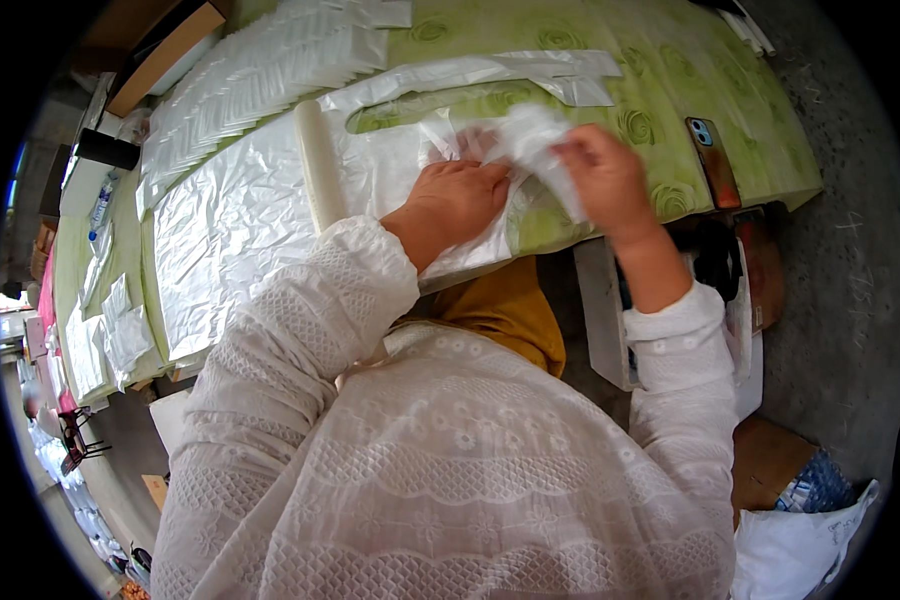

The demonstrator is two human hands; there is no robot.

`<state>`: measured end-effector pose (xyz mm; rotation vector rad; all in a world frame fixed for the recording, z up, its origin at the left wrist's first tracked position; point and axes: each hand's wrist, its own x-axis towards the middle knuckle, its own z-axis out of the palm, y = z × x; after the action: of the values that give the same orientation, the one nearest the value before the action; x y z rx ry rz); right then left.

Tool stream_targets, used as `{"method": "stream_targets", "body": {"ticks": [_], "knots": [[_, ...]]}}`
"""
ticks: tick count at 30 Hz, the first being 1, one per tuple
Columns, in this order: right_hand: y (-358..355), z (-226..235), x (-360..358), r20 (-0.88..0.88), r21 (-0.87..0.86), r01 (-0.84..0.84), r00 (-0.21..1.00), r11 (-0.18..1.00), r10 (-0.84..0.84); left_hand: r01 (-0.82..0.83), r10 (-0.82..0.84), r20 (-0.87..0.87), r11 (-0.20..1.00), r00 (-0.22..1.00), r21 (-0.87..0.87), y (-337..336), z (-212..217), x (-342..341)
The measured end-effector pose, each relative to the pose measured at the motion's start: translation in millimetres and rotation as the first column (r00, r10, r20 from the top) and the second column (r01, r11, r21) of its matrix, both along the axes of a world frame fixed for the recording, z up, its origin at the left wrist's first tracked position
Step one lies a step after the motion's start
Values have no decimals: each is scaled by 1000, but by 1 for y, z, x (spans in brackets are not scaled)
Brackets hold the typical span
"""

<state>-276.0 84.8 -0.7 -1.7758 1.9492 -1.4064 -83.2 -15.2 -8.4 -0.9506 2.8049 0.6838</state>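
Note:
Wrinkled white plastic bags (232, 240) lie spread over the table in front of me. My left hand (455, 205) presses down on the plastic near the table's front edge. Its fingers reach forward, partly covered by thin film. To its right, my right hand (605, 178) is raised a little, thumb and fingers pinched on a translucent plastic bag (538, 140) that is smeared by motion. A long white roll (317, 165) rests across the spread plastic, left of my left hand.
Overlapping white plastic bags (270, 75) cover the far left of the green flowered tablecloth (570, 25). A phone (712, 160) lies near the right edge. Below it stands a white box (602, 310). Folded white plastic (120, 330) lies at the far left; a white bag (800, 550) is on the floor.

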Motion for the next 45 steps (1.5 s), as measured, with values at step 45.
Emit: {"method": "stream_targets", "body": {"ticks": [45], "knots": [[12,-30,-112,-213,362,259,958,895,-191,-22,-3,-133,983,991,-183,5,-14,3]]}}
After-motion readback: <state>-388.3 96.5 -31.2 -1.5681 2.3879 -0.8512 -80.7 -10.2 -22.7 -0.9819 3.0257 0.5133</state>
